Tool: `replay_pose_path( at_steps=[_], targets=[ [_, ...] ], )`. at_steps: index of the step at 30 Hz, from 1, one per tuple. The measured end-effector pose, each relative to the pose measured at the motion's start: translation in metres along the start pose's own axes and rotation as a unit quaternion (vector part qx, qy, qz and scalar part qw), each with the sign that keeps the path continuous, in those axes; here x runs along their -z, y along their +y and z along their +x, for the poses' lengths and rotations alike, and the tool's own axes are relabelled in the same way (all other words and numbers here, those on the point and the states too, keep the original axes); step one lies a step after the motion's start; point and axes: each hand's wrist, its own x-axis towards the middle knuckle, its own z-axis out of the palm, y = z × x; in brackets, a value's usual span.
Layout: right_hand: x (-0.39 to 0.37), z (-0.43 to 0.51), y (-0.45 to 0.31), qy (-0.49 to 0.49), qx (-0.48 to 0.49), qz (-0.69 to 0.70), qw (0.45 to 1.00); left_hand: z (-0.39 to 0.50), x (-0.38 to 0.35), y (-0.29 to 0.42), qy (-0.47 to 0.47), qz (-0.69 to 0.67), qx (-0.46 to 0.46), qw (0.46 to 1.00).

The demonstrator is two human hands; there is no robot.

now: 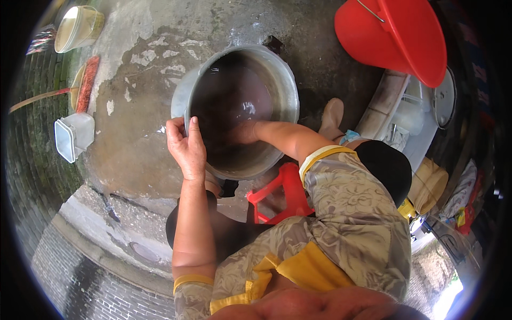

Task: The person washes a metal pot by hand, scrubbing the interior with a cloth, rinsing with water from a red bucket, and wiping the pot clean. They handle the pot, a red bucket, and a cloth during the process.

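A large round metal pot (286, 94) stands on the floor before me, with dark, murky liquid (236, 96) inside. Its near-left rim is gripped by my left hand (188, 150), thumb on the inner side and fingers around the outside. My right hand (245, 133) reaches down into the pot; its fingers are sunk in the dark liquid, so whether they hold anything is hidden. Between my legs, just below the pot, a red plastic stool (286, 192) shows in part.
At the upper right is a red bucket (388, 40), beside a pale ledge (384, 104) with plastic containers. Along the left lie a white bucket (80, 30), a red-bristled broom (87, 84) and a clear square tub (82, 130). The concrete floor (128, 160) looks wet.
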Motion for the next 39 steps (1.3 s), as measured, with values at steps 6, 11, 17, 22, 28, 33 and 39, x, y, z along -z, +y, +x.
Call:
replay_pose_path(
  at_steps=[6, 11, 17, 22, 28, 33, 39],
  targets=[
    [-0.005, 0.04, 0.028, 0.024, 0.086, -0.237, 0.967, -0.002, -0.003, 0.001, 0.001, -0.022, 0.002, 1.0],
    [0.03, 0.058, 0.012, 0.211, 0.148, -0.154, 0.954, 0.0, -0.002, 0.002, -0.015, -0.028, 0.002, 0.999],
    [0.072, 0.045, -0.021, 0.257, 0.009, -0.098, 0.961, 0.0, -0.004, 0.001, -0.038, -0.043, -0.018, 0.998],
    [0.069, 0.051, 0.009, 0.232, -0.078, -0.191, 0.951, 0.003, -0.006, -0.003, -0.017, -0.045, 0.011, 0.999],
    [0.033, 0.047, 0.059, 0.311, -0.165, -0.145, 0.925, 0.005, -0.003, -0.001, -0.023, -0.058, 0.004, 0.998],
    [0.022, 0.028, 0.057, 0.154, -0.26, -0.097, 0.948, 0.006, -0.003, 0.0, -0.008, -0.068, 0.012, 0.998],
    [-0.002, 0.046, 0.054, 0.001, -0.238, -0.174, 0.956, 0.002, -0.003, -0.003, 0.001, -0.044, 0.026, 0.999]
  ],
)
